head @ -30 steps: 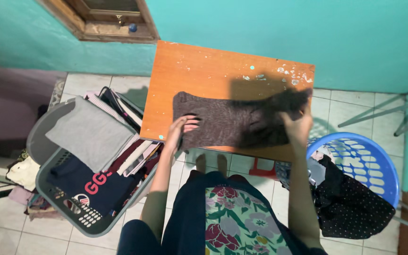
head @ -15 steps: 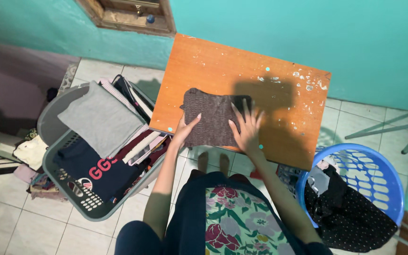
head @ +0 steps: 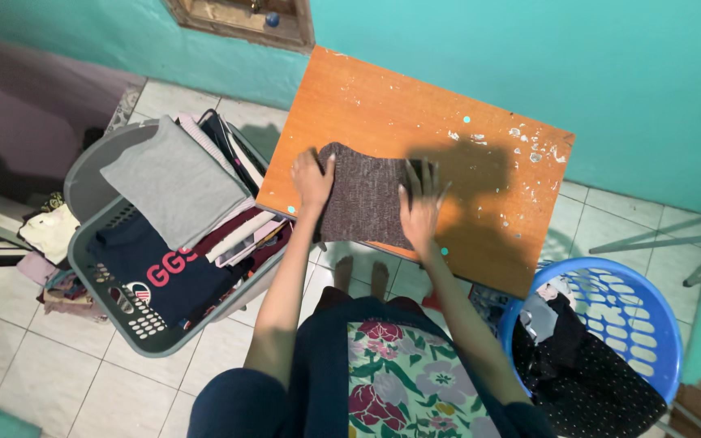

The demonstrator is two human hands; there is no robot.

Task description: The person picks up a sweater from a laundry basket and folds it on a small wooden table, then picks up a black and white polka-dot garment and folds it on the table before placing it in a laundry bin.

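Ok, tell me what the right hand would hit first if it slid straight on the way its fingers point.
The right hand points across the orange table toward the turquoise wall; past the folded brown garment, only bare tabletop, then probably the wall.

Bright, even indoor light falls from above and behind the person, throwing a dark head-and-shoulder shadow across the orange table (head: 480,174) to the right of the hands. Colours look saturated and the focus is sharp. Wide-angle bending shows at the edges, and the far left corner sits dim
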